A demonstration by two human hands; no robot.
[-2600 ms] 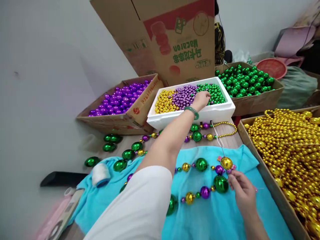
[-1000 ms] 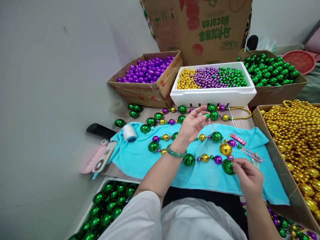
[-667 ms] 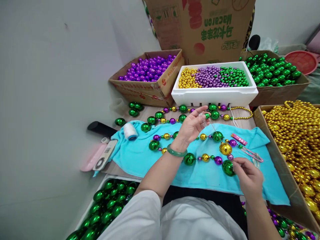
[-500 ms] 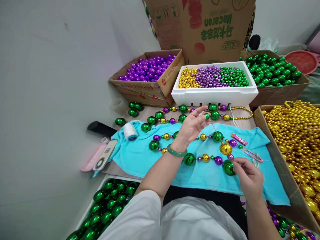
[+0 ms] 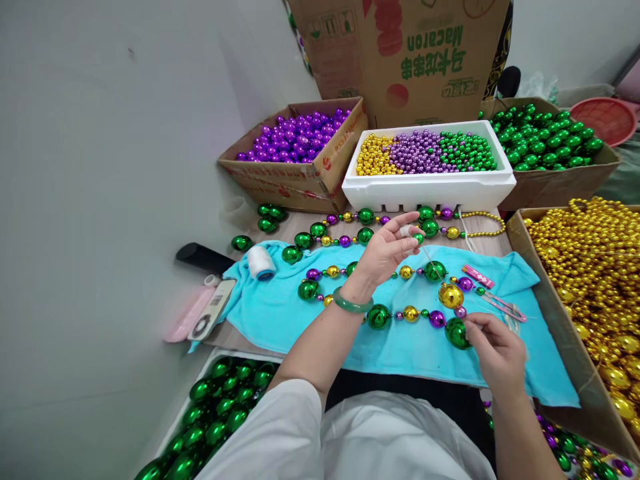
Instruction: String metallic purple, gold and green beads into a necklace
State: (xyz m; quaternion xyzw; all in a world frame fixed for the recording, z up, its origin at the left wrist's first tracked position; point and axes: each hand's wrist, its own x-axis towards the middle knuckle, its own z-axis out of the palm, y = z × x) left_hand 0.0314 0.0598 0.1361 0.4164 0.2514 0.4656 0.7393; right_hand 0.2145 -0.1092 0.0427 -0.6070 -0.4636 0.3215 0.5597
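Note:
My left hand (image 5: 389, 252), with a white wrap on one finger, pinches a small green bead (image 5: 419, 238) on a thin thread. The thread slants down to a large gold bead (image 5: 451, 295), with a small purple bead (image 5: 461, 312) just below it. My right hand (image 5: 500, 353) is closed at the strand beside a large green bead (image 5: 457, 333); its fingertips hide exactly what they pinch. The bead necklace (image 5: 411, 315) of green, gold and purple beads lies looped on a blue towel (image 5: 320, 333), partly behind my left forearm.
Pink thread snips (image 5: 505, 308) lie right of the strand, a white thread spool (image 5: 261, 263) left. A second bead strand (image 5: 345, 241) lies farther back. Around stand a white foam box (image 5: 430, 190), a purple-bead carton (image 5: 300, 180) and a gold-bead carton (image 5: 555, 300).
My left hand and the small green bead have shifted very slightly to the right and down. My right hand keeps its place by the large green bead.

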